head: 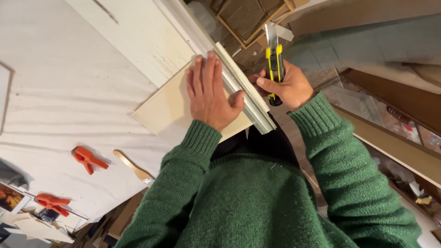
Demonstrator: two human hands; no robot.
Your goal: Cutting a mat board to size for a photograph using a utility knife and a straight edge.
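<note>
The left hand (209,92) lies flat and spread, palm down, on a thin pale beige rectangular board (172,110) that rests on the white cloth-covered surface (69,92), one corner jutting past the surface's edge toward the person's body. The fingers point away from the body, and the fingertips reach the board's far edge. Just beside this hand, on its thumb side, runs a long silver metal straightedge (243,92), touching the board; its long axis slants from up near the white panel (138,32) down toward the body, parallel to the fingers. The thumb presses against the straightedge's near side.

The right hand (287,87) is on the other side of the straightedge, close to it but clear of the board, and is closed around a yellow and black utility knife (274,59). The knife is held almost upright, blade extended and pointing away from the body, its axis nearly parallel to the straightedge. The blade tip is raised, not touching board or rule. So the knife hand is nearer the straightedge's outer edge, while the left hand pins the board.

Well away from the board, toward the left sleeve side, lie an orange spring clamp (87,158) and a wooden-handled tool (133,167) on the surface; a second orange clamp (51,202) sits further off.
</note>
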